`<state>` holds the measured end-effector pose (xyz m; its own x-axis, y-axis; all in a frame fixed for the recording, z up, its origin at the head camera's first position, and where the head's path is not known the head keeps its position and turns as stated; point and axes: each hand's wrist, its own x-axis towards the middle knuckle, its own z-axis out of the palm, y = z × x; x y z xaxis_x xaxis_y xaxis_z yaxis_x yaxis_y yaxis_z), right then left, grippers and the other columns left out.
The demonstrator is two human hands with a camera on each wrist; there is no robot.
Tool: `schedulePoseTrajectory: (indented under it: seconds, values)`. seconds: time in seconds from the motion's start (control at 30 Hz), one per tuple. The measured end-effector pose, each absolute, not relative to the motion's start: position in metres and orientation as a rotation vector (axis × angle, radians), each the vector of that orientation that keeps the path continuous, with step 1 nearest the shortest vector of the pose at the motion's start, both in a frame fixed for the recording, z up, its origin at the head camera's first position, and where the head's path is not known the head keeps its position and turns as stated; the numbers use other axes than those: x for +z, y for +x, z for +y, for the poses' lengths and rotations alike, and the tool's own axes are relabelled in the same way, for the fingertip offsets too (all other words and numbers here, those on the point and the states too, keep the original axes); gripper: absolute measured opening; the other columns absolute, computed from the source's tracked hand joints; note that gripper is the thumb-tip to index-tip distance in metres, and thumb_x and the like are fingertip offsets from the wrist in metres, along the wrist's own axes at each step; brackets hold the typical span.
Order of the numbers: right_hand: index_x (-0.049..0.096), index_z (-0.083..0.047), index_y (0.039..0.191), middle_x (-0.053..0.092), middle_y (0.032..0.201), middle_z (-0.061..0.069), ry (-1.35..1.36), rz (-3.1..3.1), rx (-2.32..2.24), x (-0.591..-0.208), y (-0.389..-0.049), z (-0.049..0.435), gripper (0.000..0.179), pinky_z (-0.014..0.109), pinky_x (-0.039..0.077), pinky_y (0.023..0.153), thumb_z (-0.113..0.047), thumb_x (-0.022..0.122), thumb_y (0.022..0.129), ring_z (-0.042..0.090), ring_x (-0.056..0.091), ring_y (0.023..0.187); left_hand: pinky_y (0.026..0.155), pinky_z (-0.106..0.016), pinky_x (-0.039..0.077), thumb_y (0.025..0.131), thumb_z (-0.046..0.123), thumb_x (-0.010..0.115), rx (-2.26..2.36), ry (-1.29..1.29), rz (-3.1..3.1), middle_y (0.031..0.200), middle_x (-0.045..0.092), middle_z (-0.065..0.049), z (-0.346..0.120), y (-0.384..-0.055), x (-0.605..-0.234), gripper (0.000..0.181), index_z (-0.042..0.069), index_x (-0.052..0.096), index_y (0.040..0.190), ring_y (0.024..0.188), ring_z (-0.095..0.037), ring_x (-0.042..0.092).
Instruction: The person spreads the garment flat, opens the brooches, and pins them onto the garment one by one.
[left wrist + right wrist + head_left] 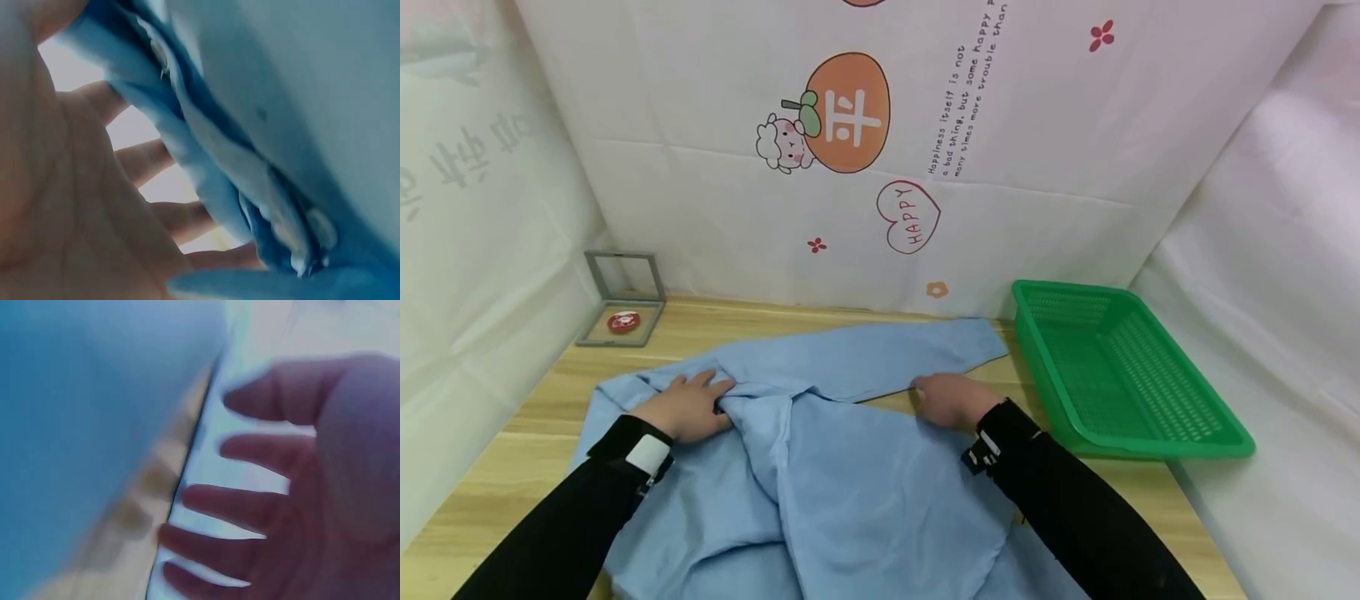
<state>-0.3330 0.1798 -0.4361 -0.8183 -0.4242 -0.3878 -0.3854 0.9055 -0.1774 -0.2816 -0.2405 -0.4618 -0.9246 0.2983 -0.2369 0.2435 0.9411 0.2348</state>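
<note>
A light blue shirt (887,492) lies spread and creased over the wooden table. One long sleeve (880,354) stretches across its far side toward the right. My left hand (688,407) rests on the bunched cloth at the left, fingers spread. In the left wrist view, its fingers (147,162) touch a fold beside a white button (322,228). Over the sleeve's lower edge is my right hand (951,400). The right wrist view is blurred but shows its fingers (234,503) apart and fairly straight, with no cloth pinched between them.
A green plastic basket (1060,417) stands to the right, close to the right forearm. At the far left sits an open grey-framed case (651,321) with a small red round item (623,322) in it. White printed cloth (700,208) hangs behind the table (512,467) and along both sides.
</note>
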Motion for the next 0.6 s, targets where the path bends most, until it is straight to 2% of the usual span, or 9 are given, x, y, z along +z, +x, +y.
schedulePoseTrajectory:
  seconds: [0.17, 0.27, 0.37, 0.47, 0.53, 0.6]
  values:
    - [0.059, -0.007, 0.133, 0.058, 0.134, 0.012, -0.629, 2.599, -0.024, -0.435, -0.321, 0.180, 0.038, 0.042, 0.042, 0.102, -0.027, 0.059, 0.101, 0.029, 0.052, 0.126, 0.104, -0.074, 0.020, 0.097, 0.044, 0.055, 0.316, 0.366, 2.819, 0.151, 0.028, -0.037, -0.234, -0.296, -0.465, 0.068, 0.002, 0.044, 0.149, 0.132, -0.067, 0.020]
    - [0.056, -0.004, 0.137, 0.055, 0.138, 0.015, -0.624, 2.612, -0.033, -0.424, -0.313, 0.181, 0.044, 0.044, 0.039, 0.105, -0.027, 0.061, 0.101, 0.031, 0.048, 0.130, 0.102, -0.076, 0.020, 0.096, 0.043, 0.056, 0.328, 0.331, 2.808, 0.152, 0.025, -0.036, -0.233, -0.302, -0.467, 0.069, 0.002, 0.042, 0.150, 0.132, -0.068, 0.017]
    - [0.052, -0.006, 0.143, 0.052, 0.142, 0.015, -0.704, 2.650, -0.001, -0.407, -0.291, 0.175, 0.053, 0.045, 0.041, 0.104, -0.029, 0.065, 0.098, 0.031, 0.048, 0.131, 0.098, -0.079, 0.022, 0.096, 0.045, 0.056, 0.331, 0.290, 2.802, 0.153, 0.023, -0.036, -0.232, -0.304, -0.467, 0.070, 0.003, 0.040, 0.151, 0.131, -0.069, 0.015]
    - [0.057, -0.010, 0.139, 0.056, 0.134, 0.009, -0.979, 2.637, 0.020, -0.394, -0.254, 0.163, 0.051, 0.039, 0.047, 0.097, -0.032, 0.069, 0.095, 0.024, 0.055, 0.120, 0.092, -0.081, 0.026, 0.097, 0.047, 0.055, 0.333, 0.250, 2.796, 0.154, 0.021, -0.035, -0.231, -0.303, -0.468, 0.071, 0.005, 0.039, 0.152, 0.131, -0.070, 0.013]
    - [0.058, -0.014, 0.137, 0.060, 0.123, 0.001, -1.204, 2.545, -0.052, -0.388, -0.227, 0.153, 0.049, 0.031, 0.050, 0.089, -0.033, 0.071, 0.094, 0.013, 0.060, 0.108, 0.090, -0.082, 0.028, 0.097, 0.049, 0.054, 0.331, 0.236, 2.793, 0.154, 0.021, -0.034, -0.231, -0.302, -0.468, 0.072, 0.006, 0.039, 0.152, 0.131, -0.070, 0.013]
    - [0.055, -0.018, 0.139, 0.062, 0.110, -0.008, -1.436, 2.369, -0.159, -0.388, -0.200, 0.144, 0.047, 0.020, 0.049, 0.078, -0.033, 0.068, 0.096, -0.001, 0.058, 0.092, 0.089, -0.082, 0.029, 0.098, 0.049, 0.054, 0.330, 0.230, 2.792, 0.155, 0.021, -0.034, -0.230, -0.300, -0.467, 0.072, 0.006, 0.039, 0.152, 0.131, -0.070, 0.013]
